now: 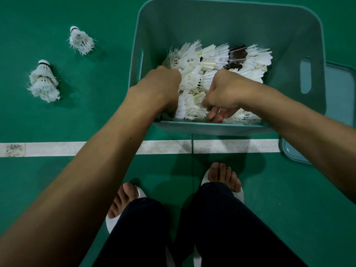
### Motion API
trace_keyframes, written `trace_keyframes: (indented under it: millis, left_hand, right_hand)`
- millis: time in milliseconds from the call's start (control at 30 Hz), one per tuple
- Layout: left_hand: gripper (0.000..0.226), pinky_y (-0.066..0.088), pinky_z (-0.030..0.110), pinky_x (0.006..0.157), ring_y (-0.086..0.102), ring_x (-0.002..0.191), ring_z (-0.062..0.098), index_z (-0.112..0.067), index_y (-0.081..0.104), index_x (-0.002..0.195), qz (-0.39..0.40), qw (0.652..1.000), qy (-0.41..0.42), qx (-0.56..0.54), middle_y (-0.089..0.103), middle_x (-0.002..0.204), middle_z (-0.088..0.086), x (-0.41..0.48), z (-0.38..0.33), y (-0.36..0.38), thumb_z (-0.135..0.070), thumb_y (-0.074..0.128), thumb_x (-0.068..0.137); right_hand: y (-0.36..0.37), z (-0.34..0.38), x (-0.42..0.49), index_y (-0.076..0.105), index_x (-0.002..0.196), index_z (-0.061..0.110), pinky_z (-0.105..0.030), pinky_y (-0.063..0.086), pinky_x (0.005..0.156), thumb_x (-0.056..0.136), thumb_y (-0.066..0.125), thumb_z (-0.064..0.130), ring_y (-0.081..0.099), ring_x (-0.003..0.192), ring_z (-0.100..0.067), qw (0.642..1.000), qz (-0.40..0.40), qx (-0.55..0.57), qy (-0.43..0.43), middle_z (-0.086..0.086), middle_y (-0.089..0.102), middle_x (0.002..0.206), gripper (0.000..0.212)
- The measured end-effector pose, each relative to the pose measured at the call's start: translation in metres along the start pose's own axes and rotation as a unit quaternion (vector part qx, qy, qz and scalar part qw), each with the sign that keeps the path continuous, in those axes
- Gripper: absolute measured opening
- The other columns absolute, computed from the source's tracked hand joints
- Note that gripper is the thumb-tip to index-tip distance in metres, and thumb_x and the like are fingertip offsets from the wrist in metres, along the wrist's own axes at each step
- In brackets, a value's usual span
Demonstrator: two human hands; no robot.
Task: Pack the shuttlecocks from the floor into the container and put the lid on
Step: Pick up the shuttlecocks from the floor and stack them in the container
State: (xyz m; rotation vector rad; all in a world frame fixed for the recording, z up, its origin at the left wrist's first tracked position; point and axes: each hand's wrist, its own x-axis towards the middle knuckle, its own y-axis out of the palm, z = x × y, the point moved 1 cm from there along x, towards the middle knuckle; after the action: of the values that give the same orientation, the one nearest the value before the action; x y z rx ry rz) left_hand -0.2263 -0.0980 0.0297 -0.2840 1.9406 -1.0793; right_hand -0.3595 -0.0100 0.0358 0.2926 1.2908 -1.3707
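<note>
A teal plastic container (pixel 231 22) stands on the green floor, its bottom covered by a pile of white shuttlecocks (pixel 215 56). Both my hands are inside it. My left hand (pixel 163 87) curls down against the left side of a nested stack of shuttlecocks (pixel 192 97), its fingertips hidden. My right hand (pixel 223 93) curls round the stack's right side, thumb and fingers showing near the front wall. Left of the container, a single shuttlecock (pixel 81 40) and two nested shuttlecocks (pixel 43 81) lie on the floor. The teal lid (pixel 339 97) lies flat to the right, partly behind the container.
A white court line (pixel 77 149) crosses the floor just in front of the container. My feet in white slides (pixel 238 193) stand below the line. A thin dark cord (pixel 193 170) hangs down between my legs.
</note>
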Motion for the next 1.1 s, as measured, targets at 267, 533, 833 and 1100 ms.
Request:
trace_keyframes:
  millis: [267,533,833,1100]
  left_hand:
    - [0.031,0.06,0.051,0.083,0.062,0.089,0.031,-0.011,0.061,0.101,-0.053,0.998,0.019,0.018,0.057,0.092,0.007,-0.019,-0.006,-0.026,-0.002,0.075,0.076]
    - [0.01,0.054,0.02,0.078,0.068,0.077,0.006,-0.02,0.072,0.093,-0.366,0.908,0.088,-0.186,0.071,0.085,-0.008,-0.076,0.04,-0.068,-0.019,0.067,0.085]
    - [0.053,0.052,0.042,0.091,0.063,0.108,0.037,-0.009,0.064,0.111,-0.09,0.949,-0.227,-0.198,0.063,0.109,0.015,-0.06,0.155,0.044,-0.048,0.081,0.08]
    - [0.038,0.043,0.036,0.07,0.064,0.096,0.039,-0.016,0.057,0.109,-0.069,0.979,-0.161,-0.1,0.069,0.107,0.014,-0.043,0.182,0.064,-0.043,0.067,0.085]
  right_hand:
    - [-0.019,-0.007,-0.026,0.071,0.093,-0.003,-0.037,0.064,0.07,0.096,0.068,0.035,0.077,0.063,-0.024,0.999,-0.044,-0.021,-0.005,-0.009,0.078,0.072,0.038]
    - [-0.034,0.049,-0.07,0.076,0.077,0.013,-0.022,0.05,0.054,0.094,0.068,0.027,0.071,0.055,-0.007,0.954,-0.25,0.021,-0.162,0.0,0.077,0.071,0.023]
    - [0.017,0.142,-0.056,0.075,0.073,0.006,-0.033,0.062,0.066,0.085,0.062,0.015,0.068,0.053,-0.014,0.906,-0.301,0.054,-0.292,-0.007,0.072,0.062,0.021]
    - [0.031,0.234,0.028,0.063,0.102,-0.003,-0.039,0.062,0.063,0.079,0.053,0.008,0.074,0.061,-0.027,0.935,-0.217,-0.098,-0.262,-0.015,0.075,0.072,0.028]
